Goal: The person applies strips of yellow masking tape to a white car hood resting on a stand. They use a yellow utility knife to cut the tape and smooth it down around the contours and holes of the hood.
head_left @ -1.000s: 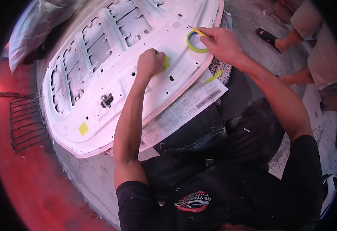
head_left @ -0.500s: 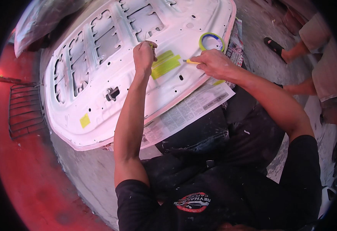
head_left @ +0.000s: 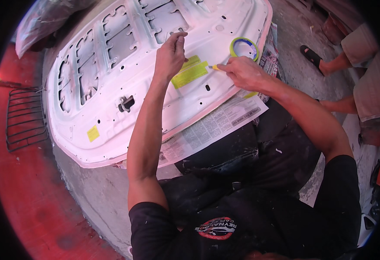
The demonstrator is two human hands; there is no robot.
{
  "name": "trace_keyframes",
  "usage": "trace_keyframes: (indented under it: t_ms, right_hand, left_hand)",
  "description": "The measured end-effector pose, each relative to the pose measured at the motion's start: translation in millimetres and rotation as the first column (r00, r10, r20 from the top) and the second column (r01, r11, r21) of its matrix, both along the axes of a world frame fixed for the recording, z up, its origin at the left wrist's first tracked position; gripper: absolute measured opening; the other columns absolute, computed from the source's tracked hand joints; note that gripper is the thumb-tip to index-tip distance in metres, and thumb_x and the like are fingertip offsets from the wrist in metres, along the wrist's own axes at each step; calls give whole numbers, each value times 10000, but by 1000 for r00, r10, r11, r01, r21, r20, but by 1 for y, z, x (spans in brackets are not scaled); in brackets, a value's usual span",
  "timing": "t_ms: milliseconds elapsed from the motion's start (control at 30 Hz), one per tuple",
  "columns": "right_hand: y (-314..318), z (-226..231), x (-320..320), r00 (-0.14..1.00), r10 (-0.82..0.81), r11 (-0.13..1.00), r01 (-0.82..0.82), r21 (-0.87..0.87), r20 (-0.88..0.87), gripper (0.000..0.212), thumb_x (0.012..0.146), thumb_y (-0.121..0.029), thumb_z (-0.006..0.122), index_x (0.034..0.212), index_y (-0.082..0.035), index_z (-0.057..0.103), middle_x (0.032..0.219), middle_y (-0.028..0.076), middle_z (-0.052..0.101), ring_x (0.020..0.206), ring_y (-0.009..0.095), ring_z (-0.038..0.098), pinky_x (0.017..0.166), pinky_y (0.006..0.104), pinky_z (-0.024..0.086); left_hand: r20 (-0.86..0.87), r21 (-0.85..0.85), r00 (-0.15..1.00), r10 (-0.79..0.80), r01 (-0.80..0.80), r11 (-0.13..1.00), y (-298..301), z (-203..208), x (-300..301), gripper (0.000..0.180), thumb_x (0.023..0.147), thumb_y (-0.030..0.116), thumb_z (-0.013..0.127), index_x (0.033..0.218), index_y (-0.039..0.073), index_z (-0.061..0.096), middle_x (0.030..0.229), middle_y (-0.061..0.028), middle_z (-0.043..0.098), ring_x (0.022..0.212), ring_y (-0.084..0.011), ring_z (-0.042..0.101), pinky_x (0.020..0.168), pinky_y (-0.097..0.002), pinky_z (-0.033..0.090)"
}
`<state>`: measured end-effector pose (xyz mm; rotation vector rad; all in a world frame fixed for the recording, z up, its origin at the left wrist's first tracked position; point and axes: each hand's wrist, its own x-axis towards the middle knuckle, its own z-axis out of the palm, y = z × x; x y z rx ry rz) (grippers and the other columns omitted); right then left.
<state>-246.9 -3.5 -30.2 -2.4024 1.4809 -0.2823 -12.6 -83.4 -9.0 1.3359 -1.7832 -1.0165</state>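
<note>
A white-painted car hood point(head_left: 146, 125), its ribbed inner side up, lies in front of me. Strips of yellow-green masking tape point(head_left: 190, 75) cover part of it, and a smaller tape piece point(head_left: 93, 133) sticks near its left end. My left hand point(head_left: 171, 56) hovers just past the strips, index finger and thumb apart, with nothing visible in it. In my right hand point(head_left: 245, 72) is a yellow utility knife point(head_left: 216, 67), its blade pointing left at the strips' right end. Beyond that hand a roll of masking tape point(head_left: 256, 53) rests on the hood.
Newspaper point(head_left: 216, 125) sticks out from under the hood's near edge, over my dark trousers. At the left a black wire rack point(head_left: 25, 119) lies on a red surface. Plastic sheeting point(head_left: 47, 24) hangs at the upper left. Another person's sandalled foot point(head_left: 313, 59) is at the right.
My left hand has lifted slightly away from the tape strips and its pinched fingers have opened. The right hand keeps the knife near the strips' end. The whole view has shifted a little.
</note>
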Motion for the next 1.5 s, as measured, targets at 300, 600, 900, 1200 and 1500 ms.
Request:
trace_keyframes:
  t_ms: [300,600,900,1200,1500]
  right_hand:
    - [-8,-6,9,956,-54,934,150,-324,287,275,955,-114,586,1216,-58,653,926,196,681,823,379,668,688,447,519]
    - [-8,25,-3,875,-253,895,374,-243,412,236,997,-247,586,1131,-63,648,786,197,651,711,384,648,628,445,490]
    - [-2,40,-8,852,-253,877,402,-264,458,269,997,-262,591,1177,-74,658,713,182,631,636,327,646,594,417,471]
    - [1,44,-17,756,-359,846,511,-151,548,280,992,-270,570,1165,-66,657,709,190,641,642,343,647,612,427,477]
    - [1,47,-12,829,-346,906,417,-73,440,312,960,-271,647,1197,-73,691,815,132,712,687,183,669,669,336,515]
  left_hand:
    - [214,-52,977,-15,26,998,4,2,-3,286,931,264,667,1105,49,739,870,-139,752,786,-221,731,738,-347,573]
    - [673,-142,735,-81,236,961,30,-16,-37,195,835,206,659,915,79,784,831,-146,732,715,-329,693,710,-414,564]
    - [824,-324,564,57,387,863,44,-20,-55,185,837,123,571,834,-17,691,840,-189,693,734,-379,699,670,-461,569]
    - [435,-180,885,163,-92,979,-13,-31,-8,332,925,230,555,965,-75,679,976,-248,714,879,-347,709,801,-422,552]
    - [574,-73,814,-95,166,983,33,-8,-31,252,887,324,686,937,103,794,881,-158,744,745,-309,706,711,-393,554]
